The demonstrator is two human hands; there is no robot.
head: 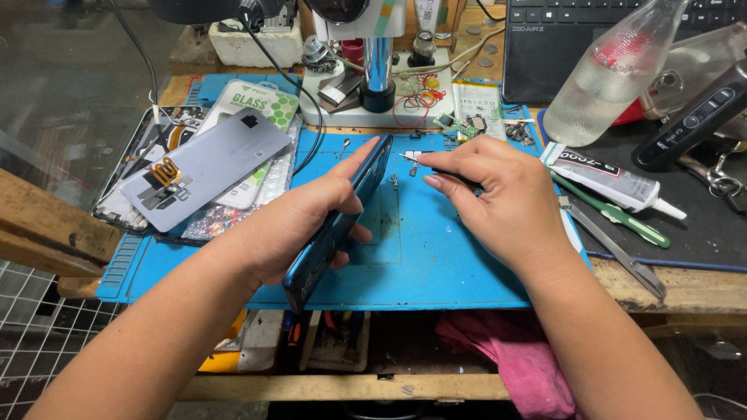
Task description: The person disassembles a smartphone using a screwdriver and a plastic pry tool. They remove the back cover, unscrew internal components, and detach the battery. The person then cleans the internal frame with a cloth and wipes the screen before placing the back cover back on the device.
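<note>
Left hand (pixel 292 222) wraps the dark blue phone (pixel 336 225), tipped on its long edge above the blue work mat (pixel 451 264), fingers pressed along its sides. Right hand (pixel 498 198) pinches a thin dark tool (pixel 436 167), tip near the phone's top end. The phone looks stiff, slick and breakable, best held by the edges. A grey back cover (pixel 206 167) lies left, a glue tube (pixel 611 180) right.

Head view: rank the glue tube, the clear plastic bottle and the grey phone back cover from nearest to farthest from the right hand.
From the right hand:
1. Glue tube, just to its right, lying on the dark mat.
2. Clear plastic bottle, up and to the right, leaning.
3. Grey phone back cover, far left, beyond the left hand and its blue phone.
</note>
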